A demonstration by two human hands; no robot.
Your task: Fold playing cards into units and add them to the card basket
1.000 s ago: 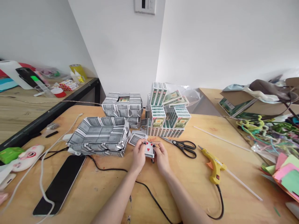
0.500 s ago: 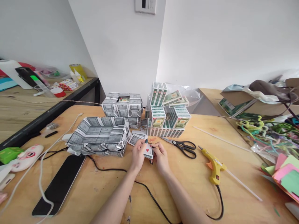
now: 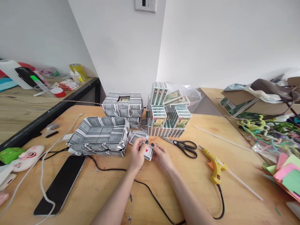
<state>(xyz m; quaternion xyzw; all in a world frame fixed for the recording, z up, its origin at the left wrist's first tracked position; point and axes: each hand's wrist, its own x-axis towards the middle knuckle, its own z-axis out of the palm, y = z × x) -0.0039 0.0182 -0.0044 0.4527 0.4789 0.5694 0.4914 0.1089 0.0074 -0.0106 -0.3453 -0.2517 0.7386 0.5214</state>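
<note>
A playing card (image 3: 147, 152) with a red heart is held between my left hand (image 3: 137, 155) and my right hand (image 3: 162, 157), thumbs on its upper side. Whether it is one card or more is unclear. Just behind my left hand, loose cards (image 3: 136, 136) lie face down. To the left stands an open tray made of folded cards (image 3: 98, 137), and behind it a closed block of folded cards (image 3: 128, 107). Boxed card decks (image 3: 159, 120) are stacked beyond my hands. Black-handled scissors (image 3: 185, 146) lie right of my right hand.
A yellow glue gun (image 3: 217, 168) rests at the right with its black cord trailing. A dark phone (image 3: 62, 184) under a white cable lies at the left. Colored paper (image 3: 288, 175) and pipe cleaners (image 3: 260, 128) are at the far right. A black cable passes under my forearms.
My right thumb has moved up onto the card's top right edge, and the right fingers have shifted around it. The card is slightly tilted and more of its face shows.
</note>
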